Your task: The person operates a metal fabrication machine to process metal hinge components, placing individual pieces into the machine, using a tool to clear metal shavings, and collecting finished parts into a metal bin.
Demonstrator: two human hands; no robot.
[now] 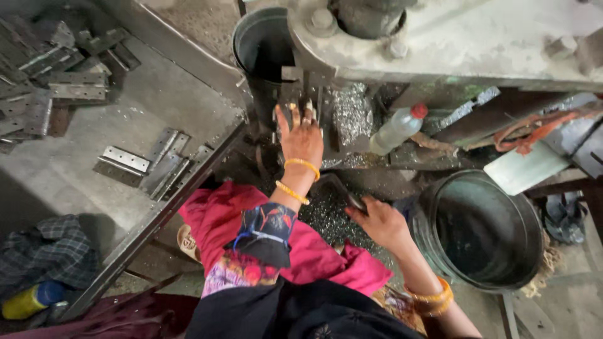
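Your left hand (301, 135), ringed with two yellow bangles at the wrist, reached forward with fingers spread and pressed flat against the dark metal workpiece (290, 113) seated under the grey cast-iron press machine (440, 37); the fingers were open rather than curled, and whether they pinched the piece or only steadied it could not be told from this view. Your right hand (380, 223) closed around the dark handle of a small scoop-like tool (336, 188) resting on the bed of glittering metal shavings (326, 220) just below the machine. To your left, flat steel hinge plates (125, 160) lay on the grey metal worktable (188, 107), with a larger heap of them (50, 75) farther back. A clear plastic bottle with a red cap (397, 129) leaned beside the press, and a dark round metal bucket (480, 229) stood near your right arm. Judging by the hands, you were at the feeding step, setting a piece in position at the die; the move to follow seemed to call for fingers drawn clear of the tooling before any stroke came down.
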